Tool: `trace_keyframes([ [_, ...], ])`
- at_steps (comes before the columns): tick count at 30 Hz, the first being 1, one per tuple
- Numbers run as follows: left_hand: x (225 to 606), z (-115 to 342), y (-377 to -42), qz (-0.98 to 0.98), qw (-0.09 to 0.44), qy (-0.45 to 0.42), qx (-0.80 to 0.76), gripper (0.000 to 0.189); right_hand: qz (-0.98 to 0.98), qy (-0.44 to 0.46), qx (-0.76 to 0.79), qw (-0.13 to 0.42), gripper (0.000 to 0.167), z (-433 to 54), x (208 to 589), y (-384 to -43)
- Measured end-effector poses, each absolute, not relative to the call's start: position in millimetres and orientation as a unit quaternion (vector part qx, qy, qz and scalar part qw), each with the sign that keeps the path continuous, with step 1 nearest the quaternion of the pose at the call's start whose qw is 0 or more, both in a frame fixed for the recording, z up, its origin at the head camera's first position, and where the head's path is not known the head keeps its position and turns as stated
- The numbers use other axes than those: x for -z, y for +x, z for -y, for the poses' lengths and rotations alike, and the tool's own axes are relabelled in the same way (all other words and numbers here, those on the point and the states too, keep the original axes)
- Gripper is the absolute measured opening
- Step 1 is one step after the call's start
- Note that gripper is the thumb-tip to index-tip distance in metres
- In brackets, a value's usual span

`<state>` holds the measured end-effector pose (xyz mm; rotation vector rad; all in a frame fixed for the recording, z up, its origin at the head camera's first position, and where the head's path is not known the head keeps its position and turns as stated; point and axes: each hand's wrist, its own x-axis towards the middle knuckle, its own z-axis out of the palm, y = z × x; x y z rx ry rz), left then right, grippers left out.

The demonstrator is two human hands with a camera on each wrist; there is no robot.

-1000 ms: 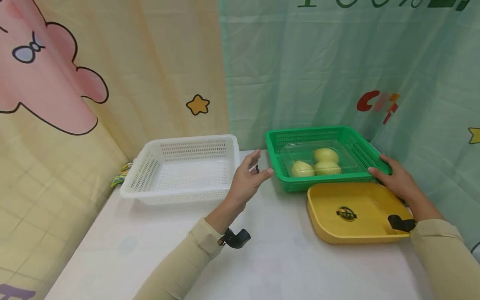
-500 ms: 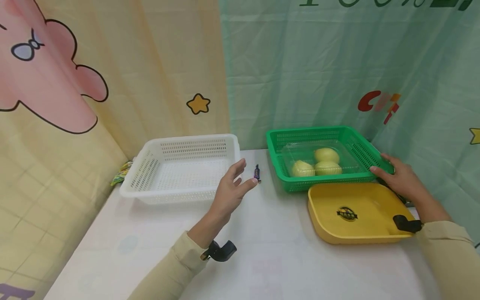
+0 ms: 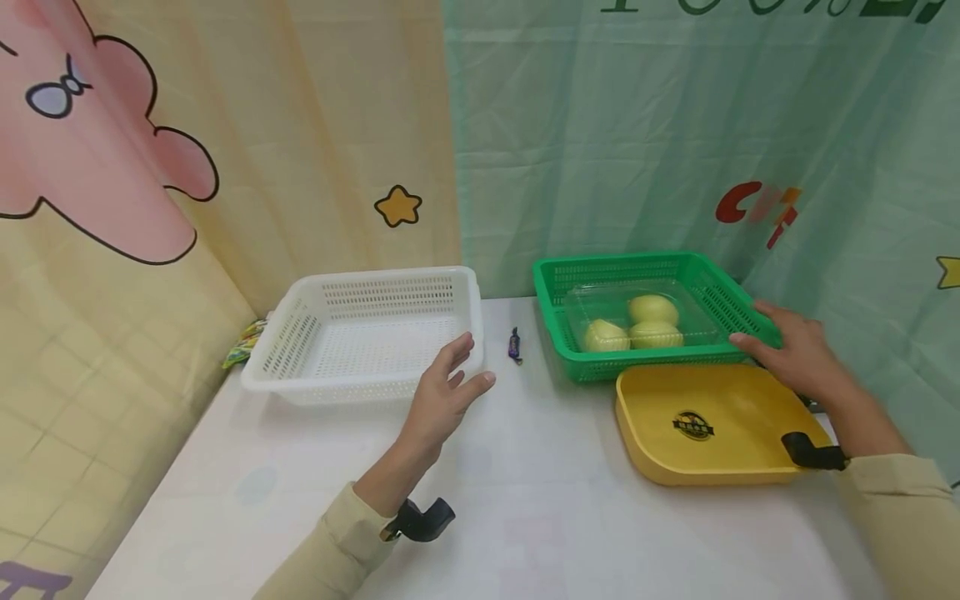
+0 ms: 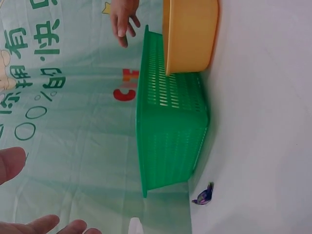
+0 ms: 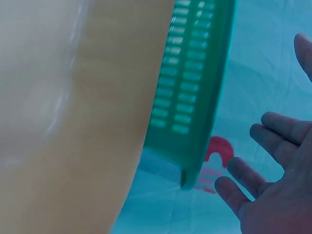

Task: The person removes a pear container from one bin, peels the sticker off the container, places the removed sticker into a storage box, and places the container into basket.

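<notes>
My left hand (image 3: pixel 438 404) hovers over the front right corner of the white basket (image 3: pixel 352 389), its fingers extended and holding nothing. A small dark purple wrapped candy (image 3: pixel 514 346) lies on the table between the white basket and the green basket (image 3: pixel 585 367). Just off the green basket's right end is my right hand (image 3: pixel 798 350); the right wrist view shows its fingers (image 5: pixel 275 139) spread and apart from the rim. Inside the green basket sits a clear plastic box (image 3: pixel 693 321) with three pale yellow-green round fruits (image 3: pixel 652 310).
A yellow tray (image 3: pixel 720 475) with a dark logo stands in front of the green basket, under my right forearm. Colourful packaging (image 3: pixel 243 343) shows behind the white basket's left side. Printed curtains (image 3: pixel 510 167) hang right behind the baskets.
My left hand has moved left and toward me, away from the green basket, uncovering the candy. My right hand has shifted only slightly at the green basket's end. The baskets have stayed put.
</notes>
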<state>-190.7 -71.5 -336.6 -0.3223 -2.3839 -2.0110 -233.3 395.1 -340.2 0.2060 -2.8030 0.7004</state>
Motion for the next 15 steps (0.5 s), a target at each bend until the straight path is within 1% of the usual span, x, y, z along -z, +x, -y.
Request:
trace_keyframes([
  [6, 341.7, 79.2, -187.3, 0.763, 0.01, -0.103, 0.638, 0.069, 0.952, 0.081, -0.263, 0.132, 0.071, -370.6, 334.7, -224.9],
  [15, 345.1, 86.3, -182.2, 0.764, 0.019, -0.094, 0.638, 0.07, 0.929, 0.111, -0.312, 0.165, 0.063, -339.9, 331.3, -212.1],
])
